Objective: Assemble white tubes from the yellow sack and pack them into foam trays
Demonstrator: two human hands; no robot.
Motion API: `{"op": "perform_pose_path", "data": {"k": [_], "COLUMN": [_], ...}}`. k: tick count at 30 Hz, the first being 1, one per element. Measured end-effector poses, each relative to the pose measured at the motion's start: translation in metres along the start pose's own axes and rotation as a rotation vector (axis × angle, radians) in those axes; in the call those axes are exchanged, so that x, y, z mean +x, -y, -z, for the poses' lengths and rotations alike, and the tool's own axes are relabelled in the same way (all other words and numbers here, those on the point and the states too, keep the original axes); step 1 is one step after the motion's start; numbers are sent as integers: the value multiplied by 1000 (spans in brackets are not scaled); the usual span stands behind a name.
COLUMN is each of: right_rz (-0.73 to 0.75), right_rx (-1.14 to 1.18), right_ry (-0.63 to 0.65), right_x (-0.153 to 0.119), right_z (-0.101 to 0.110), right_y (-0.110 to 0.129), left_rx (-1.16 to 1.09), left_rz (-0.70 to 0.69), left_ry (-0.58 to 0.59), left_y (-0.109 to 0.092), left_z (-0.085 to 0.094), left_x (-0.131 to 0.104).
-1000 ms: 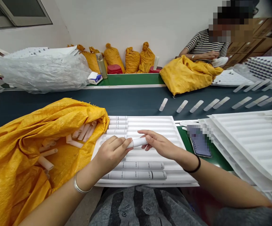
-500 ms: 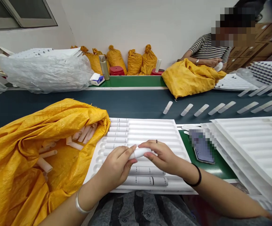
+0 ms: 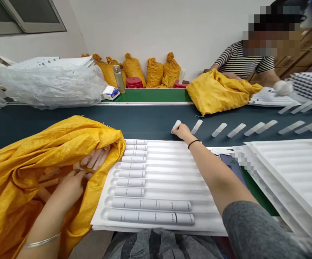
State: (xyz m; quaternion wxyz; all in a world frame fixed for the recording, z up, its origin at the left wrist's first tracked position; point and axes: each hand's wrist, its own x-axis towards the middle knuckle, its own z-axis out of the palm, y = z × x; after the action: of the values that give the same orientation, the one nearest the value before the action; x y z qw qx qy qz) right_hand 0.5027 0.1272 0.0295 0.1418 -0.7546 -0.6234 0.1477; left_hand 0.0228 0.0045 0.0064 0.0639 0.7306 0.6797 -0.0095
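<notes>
My right hand (image 3: pixel 184 132) is over the dark conveyor belt, its fingers closed round a short white tube with a cap-like end (image 3: pixel 176 125). The tube stands tilted on or just above the belt. My left hand (image 3: pixel 73 185) reaches inside the open yellow sack (image 3: pixel 64 135), fingers curled at a plain white tube (image 3: pixel 89 175); its fingertips are partly hidden. More white tubes (image 3: pixel 99 160) lie in the sack. Before me is a white ribbed tray (image 3: pixel 172 172) with printed white tubes (image 3: pixel 150 217) in its left grooves; the two nearest tubes are longer.
Several capped white tubes (image 3: pixel 236 130) stand slanted along the belt (image 3: pixel 145 120). Stacked white trays (image 3: pixel 288 169) and a phone (image 3: pixel 234 165) are on the right. Across the belt, a person in a striped shirt (image 3: pixel 234 59) works behind another yellow sack (image 3: pixel 218 93).
My hands have parted from the tube they held together above the tray. The right has carried a tube forward to the belt; the left has gone into the sack. Belt tubes shifted slightly right.
</notes>
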Motion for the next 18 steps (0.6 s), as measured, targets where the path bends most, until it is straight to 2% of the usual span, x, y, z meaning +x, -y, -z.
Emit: {"op": "perform_pose_path", "data": {"k": [2,4,6,8,9,10,11,12,13,15,18], "right_rz": [-60,-94,-111,-61,-10,127,247,297,336,376,417], "right_rx": [-20,-51,-86,-101,-97,-75,-20,19,31,18,-17], "right_ry": [45,52,20,8,27,133,294,444,536,585,488], "right_x": [8,2,-21,-60,-85,-112,-139,-166,-190,-226,-251], "right_z": [-1,3,12,22,26,29,30,30,27,20,14], "right_y": [-6,-6,-5,-3,-2,-3,-4,-6,-8,-13,-16], "left_rx": [9,-26,-67,-133,-176,-233,-300,-365,-424,-539,-847], "left_rz": [27,8,-18,-29,-29,-39,-59,-82,-110,-177,-251], "left_ry": [52,51,26,-80,-166,-262,-359,-443,-499,-548,-521], "left_y": [12,15,11,2,-5,-14,-25,-36,-49,-74,-112], "left_z": [-13,-18,-16,-7,-1,5,10,15,19,24,23], "left_x": [1,0,-3,-8,-12,-16,-20,-23,-26,-31,-37]}}
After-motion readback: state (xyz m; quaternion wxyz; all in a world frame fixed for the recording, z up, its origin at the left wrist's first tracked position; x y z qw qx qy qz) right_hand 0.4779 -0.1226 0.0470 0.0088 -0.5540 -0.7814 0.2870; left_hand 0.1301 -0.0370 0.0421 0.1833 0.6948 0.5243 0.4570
